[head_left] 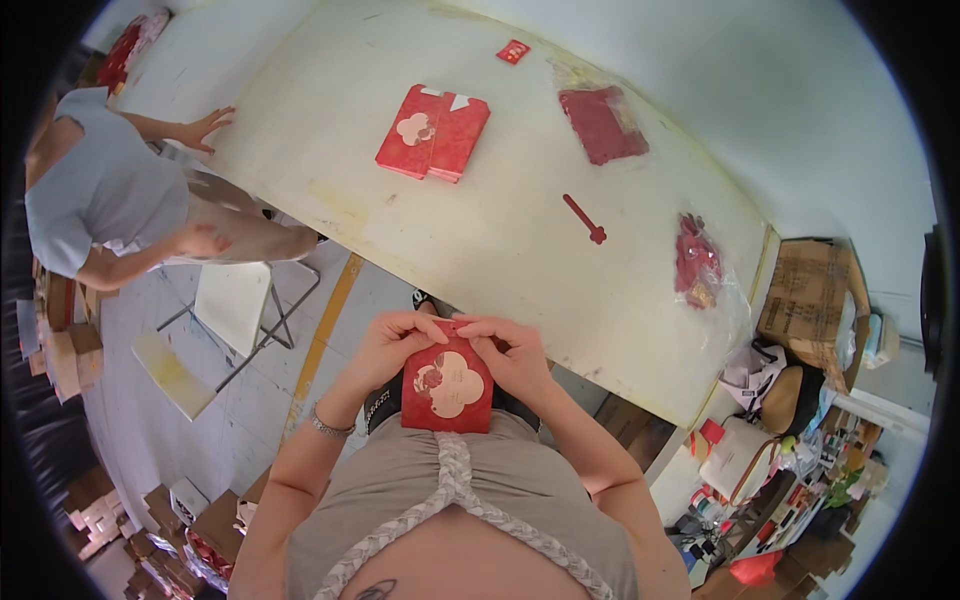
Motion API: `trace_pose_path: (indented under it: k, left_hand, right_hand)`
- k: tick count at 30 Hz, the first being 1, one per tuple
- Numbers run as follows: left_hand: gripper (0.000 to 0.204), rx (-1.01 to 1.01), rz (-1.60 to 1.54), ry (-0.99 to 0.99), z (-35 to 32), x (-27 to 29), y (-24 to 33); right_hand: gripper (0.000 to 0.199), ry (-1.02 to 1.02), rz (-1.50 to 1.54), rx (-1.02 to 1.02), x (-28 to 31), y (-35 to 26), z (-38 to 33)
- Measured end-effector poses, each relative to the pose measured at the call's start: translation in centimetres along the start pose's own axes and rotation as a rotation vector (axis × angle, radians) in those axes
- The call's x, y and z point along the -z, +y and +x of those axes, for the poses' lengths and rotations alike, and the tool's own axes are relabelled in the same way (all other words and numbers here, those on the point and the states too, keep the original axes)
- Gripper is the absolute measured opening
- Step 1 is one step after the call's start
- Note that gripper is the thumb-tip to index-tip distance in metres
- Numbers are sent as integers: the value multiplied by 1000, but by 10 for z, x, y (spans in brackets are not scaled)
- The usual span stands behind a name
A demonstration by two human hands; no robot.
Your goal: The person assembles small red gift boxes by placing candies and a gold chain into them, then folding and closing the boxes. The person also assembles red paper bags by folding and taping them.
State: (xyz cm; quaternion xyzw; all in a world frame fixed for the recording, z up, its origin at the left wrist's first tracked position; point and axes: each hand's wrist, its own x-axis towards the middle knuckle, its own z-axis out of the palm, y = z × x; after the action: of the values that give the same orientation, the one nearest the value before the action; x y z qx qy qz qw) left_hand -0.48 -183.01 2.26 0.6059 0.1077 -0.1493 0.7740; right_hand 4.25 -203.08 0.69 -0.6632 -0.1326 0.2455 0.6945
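Close to my body I have a red gift envelope [412, 405] with a pale pink flower-shaped panel. My left hand [390, 350] pinches its top edge from the left. From the right, my right hand [507, 355] pinches the same edge, so the two sets of fingertips nearly meet. What the fingertips do behind the edge is hidden. Beyond the hands, a stack of similar flat red envelopes [398, 150] lies on the pale table [500, 240], with white flaps showing at its far end. A dark red strip with a flower-shaped end [584, 219] rests farther right.
Dark red pieces in a clear bag [604, 125] and a plastic bag of red tassel-like items [692, 262] lie along the table's right side. A small red packet [513, 51] is far back. Another person [110, 190] sits left by a white folding chair [230, 300]. Cardboard boxes [808, 290] stand right.
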Motion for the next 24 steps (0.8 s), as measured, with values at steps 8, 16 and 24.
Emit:
trace_pose_path:
  k: [8, 16, 24]
  left_hand:
    - [17, 63, -184, -261, 1, 26, 10]
    - [14, 143, 219, 105, 10, -10, 28]
    - [12, 161, 76, -28, 17, -12, 24]
  right_hand:
    - [25, 16, -190, 131, -2, -21, 2]
    - [25, 21, -231, 153, 5, -24, -2]
    - [40, -235, 603, -408, 57, -16, -2]
